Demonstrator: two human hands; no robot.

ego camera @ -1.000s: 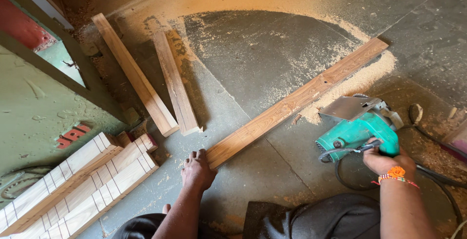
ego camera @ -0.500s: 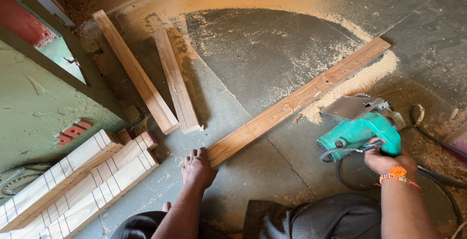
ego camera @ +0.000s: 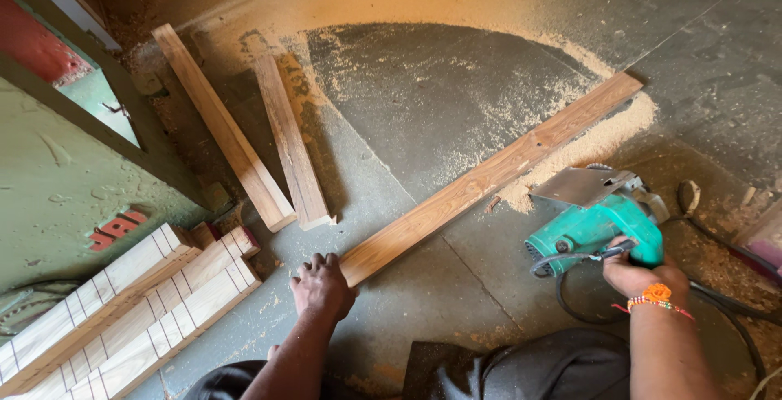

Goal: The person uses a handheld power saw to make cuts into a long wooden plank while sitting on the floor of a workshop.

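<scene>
- Little has shifted since the earlier frames: the green power planer [ego camera: 599, 225] has crept slightly toward the long plank [ego camera: 489, 176], and both hands keep their places.
- Floor [ego camera: 423, 107]: grey concrete with a swept dark patch ringed by sawdust; a thicker drift of sawdust [ego camera: 586, 143] lies along the far side of the long plank.
- Long plank: lies flat and diagonal on the floor, near end by the left hand, far end up to the right.
- Marked boards [ego camera: 122, 310]: pale stack with dark cross lines, at lower left, well apart from the long plank.
- Two short planks [ego camera: 252, 131]: side by side on the floor at upper left, their near ends close together.
- Power planer: rests on the floor just beside the long plank, with its black cord [ego camera: 570, 302] looping behind it.
- Right hand [ego camera: 639, 274]: clenched around the planer's rear handle; an orange thread band circles the wrist.
- Left hand [ego camera: 322, 286]: flat, fingers spread, pressing on the floor against the plank's near end, grasping nothing.
</scene>
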